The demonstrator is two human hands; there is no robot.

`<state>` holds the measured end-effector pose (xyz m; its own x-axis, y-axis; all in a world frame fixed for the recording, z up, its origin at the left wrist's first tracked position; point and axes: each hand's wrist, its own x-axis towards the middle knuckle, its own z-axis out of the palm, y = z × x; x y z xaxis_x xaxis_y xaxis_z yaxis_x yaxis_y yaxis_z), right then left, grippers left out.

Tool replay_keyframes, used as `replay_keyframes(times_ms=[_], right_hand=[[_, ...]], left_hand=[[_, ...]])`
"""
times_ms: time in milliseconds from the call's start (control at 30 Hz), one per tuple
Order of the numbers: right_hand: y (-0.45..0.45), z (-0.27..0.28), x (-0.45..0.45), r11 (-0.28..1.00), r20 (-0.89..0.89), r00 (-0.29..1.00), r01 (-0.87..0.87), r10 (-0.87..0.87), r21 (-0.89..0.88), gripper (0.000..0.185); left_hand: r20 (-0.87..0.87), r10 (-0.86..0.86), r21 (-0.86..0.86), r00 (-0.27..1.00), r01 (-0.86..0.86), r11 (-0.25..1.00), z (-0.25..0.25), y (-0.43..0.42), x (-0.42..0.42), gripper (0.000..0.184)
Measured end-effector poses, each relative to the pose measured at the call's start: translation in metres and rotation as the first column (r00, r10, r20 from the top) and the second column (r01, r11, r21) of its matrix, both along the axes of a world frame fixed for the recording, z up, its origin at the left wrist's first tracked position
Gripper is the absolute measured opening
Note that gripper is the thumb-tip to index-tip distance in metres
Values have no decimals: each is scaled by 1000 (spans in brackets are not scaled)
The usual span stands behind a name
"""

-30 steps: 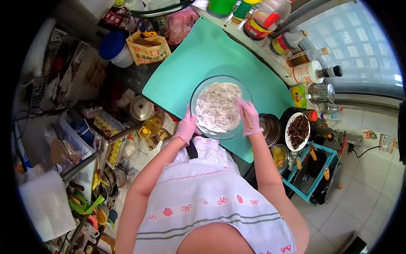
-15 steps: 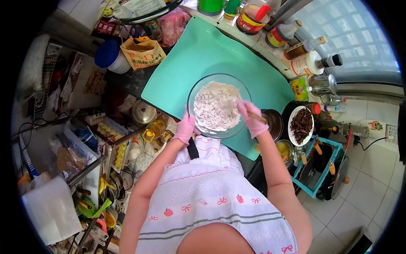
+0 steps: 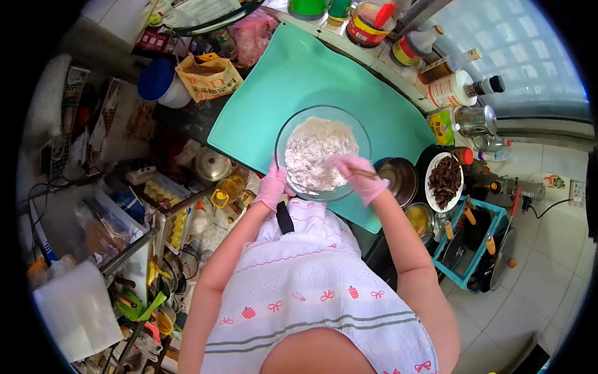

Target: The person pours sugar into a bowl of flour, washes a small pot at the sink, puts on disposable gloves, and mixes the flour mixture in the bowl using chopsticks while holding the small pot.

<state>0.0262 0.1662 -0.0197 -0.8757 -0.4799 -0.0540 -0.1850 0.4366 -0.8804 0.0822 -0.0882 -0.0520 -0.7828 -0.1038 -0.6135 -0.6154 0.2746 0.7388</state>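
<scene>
A clear glass bowl point(image 3: 366, 144) stands on the turquoise mat point(image 3: 261, 118), with a heap of white, crumbly flour point(image 3: 321, 149) inside. My left hand point(image 3: 272, 187), in a pink glove, grips the bowl's near left rim. In a matching glove, my right hand point(image 3: 358, 177) is closed around wooden chopsticks point(image 3: 367, 173) over the bowl's right side. Their lower ends are hidden by the hand and the flour.
Right of the mat are a dark pot point(image 3: 398, 181), a plate of dark brown pieces point(image 3: 445, 181) and a turquoise rack point(image 3: 464, 277). Bottles and jars point(image 3: 414, 47) line the windowsill. A paper bag point(image 3: 208, 78) stands at the mat's left, near a blue-lidded bucket point(image 3: 157, 80).
My right hand has moved left and slightly down with the chopsticks, further over the flour. The flour's surface is disturbed differently. My left hand stays at the rim.
</scene>
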Motion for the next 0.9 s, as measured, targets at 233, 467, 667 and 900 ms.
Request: replay_keyframes(times_ms=[233,467,667,900], right_hand=[[3,-82,9,898,56,908,420,-416,-134,16],[-58,-47,43,973,-345,924,210,-165,97,22],[-98,-18,42,937,-269,954,207,-130,280,8],[-96,-68,38,946,-108,974,221,-200,237,14]], left_hand=[[-33,-34,-4,999,34,999,-16,-2,2,58],[95,71,461,993,-107,881,-21,-13,3,55],[445,-140,373,884,-41,927,23,-20,-17,80],[343,-381,299,858,285,911,102,16,-23,71]])
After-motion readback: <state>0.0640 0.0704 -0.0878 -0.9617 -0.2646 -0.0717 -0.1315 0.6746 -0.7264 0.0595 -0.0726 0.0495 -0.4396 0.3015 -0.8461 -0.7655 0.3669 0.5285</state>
